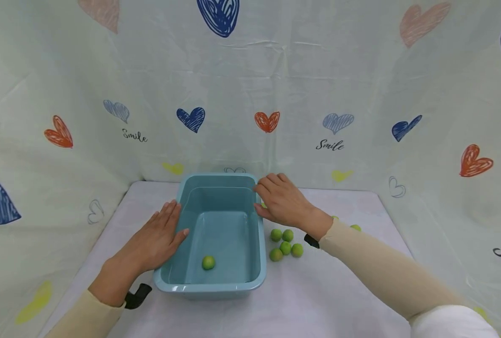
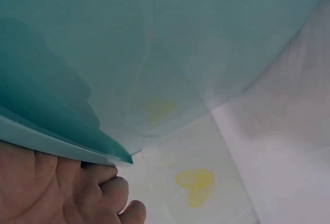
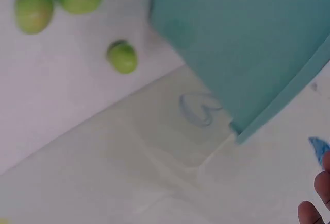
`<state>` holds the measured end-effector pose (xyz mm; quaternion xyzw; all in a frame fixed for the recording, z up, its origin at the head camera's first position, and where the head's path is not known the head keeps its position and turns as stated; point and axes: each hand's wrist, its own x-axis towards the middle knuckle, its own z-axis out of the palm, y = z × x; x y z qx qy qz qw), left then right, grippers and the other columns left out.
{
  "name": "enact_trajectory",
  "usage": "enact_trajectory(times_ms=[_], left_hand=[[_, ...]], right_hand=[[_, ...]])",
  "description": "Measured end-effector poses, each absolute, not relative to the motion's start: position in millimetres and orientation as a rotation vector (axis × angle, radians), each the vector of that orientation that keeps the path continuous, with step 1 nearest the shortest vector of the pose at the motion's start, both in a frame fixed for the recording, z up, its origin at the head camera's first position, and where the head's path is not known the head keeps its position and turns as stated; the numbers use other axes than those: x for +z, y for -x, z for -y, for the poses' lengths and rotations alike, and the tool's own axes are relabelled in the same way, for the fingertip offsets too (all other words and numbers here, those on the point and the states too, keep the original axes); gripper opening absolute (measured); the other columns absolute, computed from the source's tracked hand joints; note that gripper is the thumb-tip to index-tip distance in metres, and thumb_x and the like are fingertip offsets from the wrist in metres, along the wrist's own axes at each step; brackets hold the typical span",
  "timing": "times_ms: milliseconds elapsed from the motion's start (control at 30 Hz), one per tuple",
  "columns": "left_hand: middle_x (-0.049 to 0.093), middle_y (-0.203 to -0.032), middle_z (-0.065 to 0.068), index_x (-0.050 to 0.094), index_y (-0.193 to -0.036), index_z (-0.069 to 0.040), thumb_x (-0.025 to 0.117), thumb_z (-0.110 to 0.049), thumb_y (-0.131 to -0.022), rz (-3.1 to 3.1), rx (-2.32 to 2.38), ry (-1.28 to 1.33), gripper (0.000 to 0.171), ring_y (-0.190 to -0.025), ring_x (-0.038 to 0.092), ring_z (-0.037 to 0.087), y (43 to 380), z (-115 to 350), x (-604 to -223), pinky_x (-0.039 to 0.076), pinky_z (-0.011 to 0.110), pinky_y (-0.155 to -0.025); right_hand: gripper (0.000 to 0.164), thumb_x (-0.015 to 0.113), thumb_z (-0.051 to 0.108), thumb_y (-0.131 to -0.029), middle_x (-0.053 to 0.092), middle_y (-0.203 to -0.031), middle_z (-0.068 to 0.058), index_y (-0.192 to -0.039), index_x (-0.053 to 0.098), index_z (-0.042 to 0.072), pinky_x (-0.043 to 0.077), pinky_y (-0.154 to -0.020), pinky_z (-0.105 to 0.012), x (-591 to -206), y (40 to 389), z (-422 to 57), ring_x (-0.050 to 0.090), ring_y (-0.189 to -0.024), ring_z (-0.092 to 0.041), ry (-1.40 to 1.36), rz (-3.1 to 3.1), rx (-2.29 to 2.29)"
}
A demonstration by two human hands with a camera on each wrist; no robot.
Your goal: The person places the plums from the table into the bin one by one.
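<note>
A light blue plastic basin (image 1: 223,244) stands on the table with one small round green fruit (image 1: 208,262) inside. My left hand (image 1: 157,237) rests along the basin's left rim, fingers straight and thumb over the edge. In the left wrist view, that hand's fingers (image 2: 108,183) lie just below the rim. On the opposite side, my right hand (image 1: 282,199) is at the right rim near the far corner, fingertips and thumb overlapping the edge. Several green fruits (image 1: 285,248) lie on the table right of the basin, below this hand.
More green fruits (image 1: 355,227) sit farther right, partly hidden by the right forearm. A white cloth covers the table (image 1: 318,300). Behind and at both sides hangs a pale curtain (image 1: 292,84) printed with hearts, close to the basin's far end.
</note>
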<state>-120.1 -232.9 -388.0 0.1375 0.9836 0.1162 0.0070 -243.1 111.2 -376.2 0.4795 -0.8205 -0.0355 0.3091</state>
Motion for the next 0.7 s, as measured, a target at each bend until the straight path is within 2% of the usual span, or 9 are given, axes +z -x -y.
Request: enact_trajectory(times_ms=[367,700], left_hand=[[0.023,-0.169,0.034,0.026,-0.16,0.014,0.052,-0.039,-0.11,-3.088,0.337,-0.442,0.077,-0.157,0.023,0.053,121.2,234.9,-389.1,0.027,0.069,-0.124],[0.022,-0.169,0.034,0.025,-0.161,0.014,0.051,-0.04,-0.111,-3.084,0.332,-0.422,0.078,-0.157,0.022,0.054,122.2,233.8,-390.0,0.026,0.07,-0.124]], right_hand=[[0.033,0.073,0.03,-0.093,0.066,-0.106,-0.009,-0.112,0.067,0.004,0.046,-0.081,-0.041,-418.6,231.3,-187.3,0.057,-0.096,-0.03,-1.138,2.301,-0.036],[0.043,0.075,0.035,-0.087,0.067,-0.108,-0.008,-0.114,0.066,0.004,0.049,-0.084,-0.043,-473.7,212.6,-231.0,0.06,-0.1,-0.029,-1.131,2.367,-0.026]])
